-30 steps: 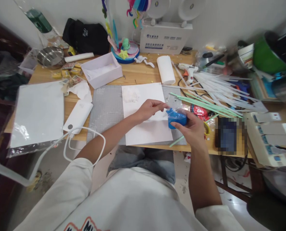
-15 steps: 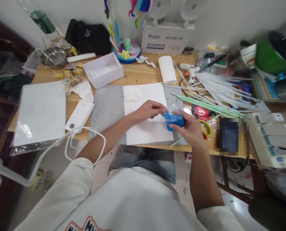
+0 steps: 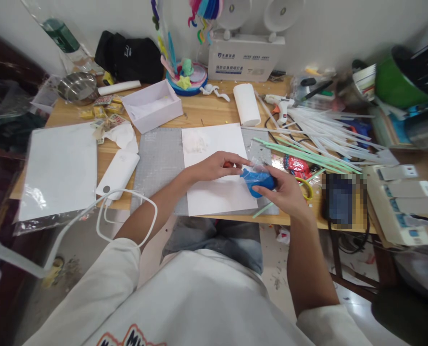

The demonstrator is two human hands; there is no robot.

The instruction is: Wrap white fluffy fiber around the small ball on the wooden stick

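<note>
A blue lump in clear plastic wrap (image 3: 259, 182) is held in my right hand (image 3: 288, 192), between the thumb below and the fingers behind. My left hand (image 3: 223, 166) is at its left side, with the fingers stretched toward the wrap and partly apart. Something small and red shows between the left thumb and fingers; I cannot make out what it is. Both hands are above a white sheet of paper (image 3: 214, 197), which lies on a grey cutting mat (image 3: 159, 158). A pale smudge marks the paper's upper left.
At the left lie a white power bank (image 3: 118, 173) with a cable and a bagged white sheet (image 3: 60, 168). An open white box (image 3: 156, 108) stands behind the mat. White sticks (image 3: 322, 129), green sticks (image 3: 308, 156), a glue gun (image 3: 282, 105) and yellow-handled scissors (image 3: 308, 187) lie at the right.
My left fingers have loosened from the plastic and spread a little, and the red spot now shows between them. My right hand still holds the blue lump. The view has shifted slightly.
</note>
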